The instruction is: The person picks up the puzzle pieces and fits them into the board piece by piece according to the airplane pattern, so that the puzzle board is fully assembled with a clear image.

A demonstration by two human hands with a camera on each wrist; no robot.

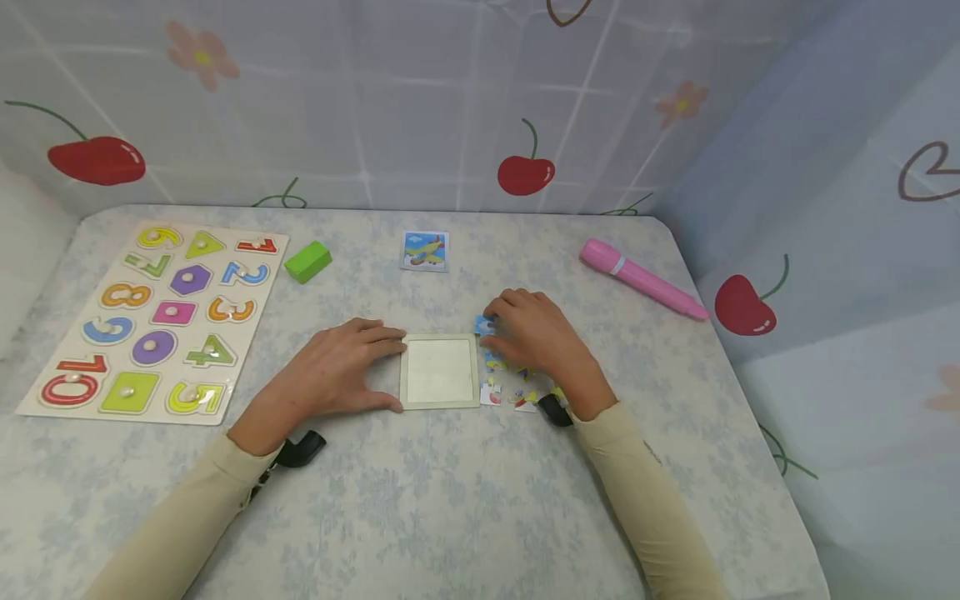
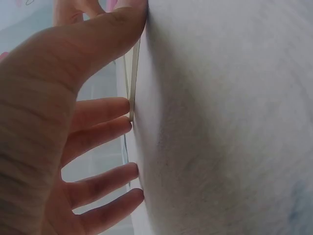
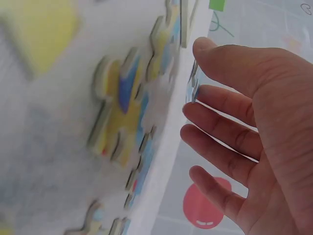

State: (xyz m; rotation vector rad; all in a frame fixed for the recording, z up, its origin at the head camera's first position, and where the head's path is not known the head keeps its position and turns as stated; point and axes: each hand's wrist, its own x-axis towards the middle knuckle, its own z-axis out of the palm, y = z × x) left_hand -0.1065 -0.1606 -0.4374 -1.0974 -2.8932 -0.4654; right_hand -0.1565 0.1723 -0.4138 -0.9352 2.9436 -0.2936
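Looks like the step in hand is handling the blue piece while the frame gets steadied. My two cents: pinch the piece lightly by its edges and lift rather than slide, because the other pieces sit so near they'd probably get shoved around. The right hand looks good for that, thumb and finger pinching the blue piece just beside the frame's far right corner. The left hand isn't clenched at all: fingers fairly straight and spread, touching the frame's left side. Light pressure should do, since something that thin could skid on the table.

As for looks, the blue piece is partly under the fingers, so I can't make out its full outline. The others are thin, knobbly-edged bits in yellow, blue and white. Frame's off-white, squarish and lying flat.
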